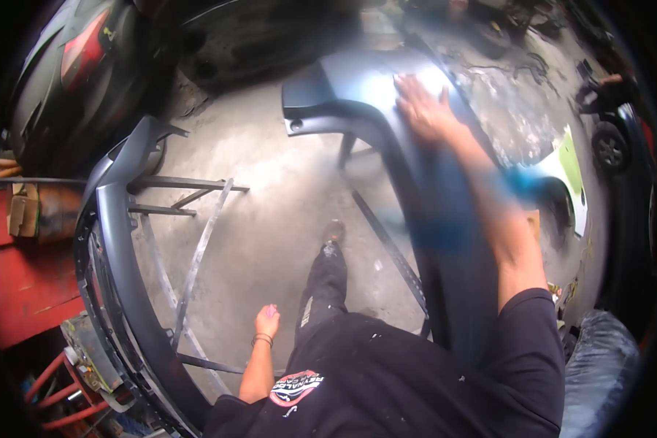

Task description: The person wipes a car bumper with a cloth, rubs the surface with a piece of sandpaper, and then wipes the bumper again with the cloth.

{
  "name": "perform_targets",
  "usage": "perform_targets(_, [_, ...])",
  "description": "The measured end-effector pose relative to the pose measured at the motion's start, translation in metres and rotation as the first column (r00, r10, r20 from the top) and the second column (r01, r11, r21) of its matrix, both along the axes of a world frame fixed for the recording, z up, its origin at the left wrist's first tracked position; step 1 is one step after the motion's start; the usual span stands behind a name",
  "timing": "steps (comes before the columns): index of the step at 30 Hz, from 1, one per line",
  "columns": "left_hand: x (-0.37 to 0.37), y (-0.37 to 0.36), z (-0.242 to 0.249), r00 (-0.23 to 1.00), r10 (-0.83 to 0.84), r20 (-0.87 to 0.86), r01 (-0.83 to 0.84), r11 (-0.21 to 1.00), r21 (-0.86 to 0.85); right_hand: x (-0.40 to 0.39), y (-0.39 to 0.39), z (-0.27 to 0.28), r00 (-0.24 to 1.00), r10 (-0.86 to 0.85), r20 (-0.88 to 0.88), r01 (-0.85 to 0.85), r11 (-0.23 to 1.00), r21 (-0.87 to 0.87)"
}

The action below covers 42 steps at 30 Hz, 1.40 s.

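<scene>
My right hand [425, 109] lies flat on the upper face of a dark grey car bumper [354, 77], fingers stretched out and slightly blurred. This bumper curves round on my right and rests on a metal stand [387, 248]. My left hand [267, 321] hangs low beside my leg with its fingers curled closed. A small pink spot shows at its top, and I cannot make out what it is. Left of that hand, a second dark grey bumper [117, 226] sits on another metal stand [197, 255], apart from my hand.
A dark car with a red tail light [84, 47] stands at the far left. A red cabinet [29, 292] carries a cardboard box [23, 210]. Clear plastic sheeting [518, 109] and a light green panel [571, 179] lie at right. Blue smudges blur parts of the view.
</scene>
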<state>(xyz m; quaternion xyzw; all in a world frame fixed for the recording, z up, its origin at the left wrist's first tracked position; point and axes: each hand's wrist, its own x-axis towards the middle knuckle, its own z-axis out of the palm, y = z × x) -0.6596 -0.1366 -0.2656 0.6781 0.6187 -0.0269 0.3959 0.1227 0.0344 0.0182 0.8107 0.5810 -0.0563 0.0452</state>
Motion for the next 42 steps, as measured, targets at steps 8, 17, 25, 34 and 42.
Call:
perform_targets(8, [0.057,-0.033,0.000,0.954,-0.245,0.172,0.228,0.967,0.109,-0.142,-0.422,0.057,0.996,-0.085,0.014,0.085,0.996,-0.006])
perform_targets(17, [0.036,-0.113,0.034,0.858,-0.483,-0.177,0.448,0.870,-0.204,-0.336,-0.822,0.078,0.932,-0.362,0.019,0.358,0.909,-0.213])
perform_targets(25, [-0.022,-0.083,-0.028,0.851,-0.506,-0.141,0.473,0.855,-0.212,-0.208,-0.590,0.096,0.980,-0.175,-0.097,0.161,0.978,-0.131])
perform_targets(34, [-0.034,-0.058,0.011,0.991,-0.064,-0.119,0.044,0.985,-0.164,-0.007,-0.179,0.034,0.994,0.041,0.106,-0.035,0.998,-0.059])
perform_targets(42, [-0.027,-0.011,-0.003,0.993,-0.119,0.024,0.119,0.993,-0.019,0.085,0.027,-0.010,0.996,-0.054,0.077,0.056,0.998,-0.018])
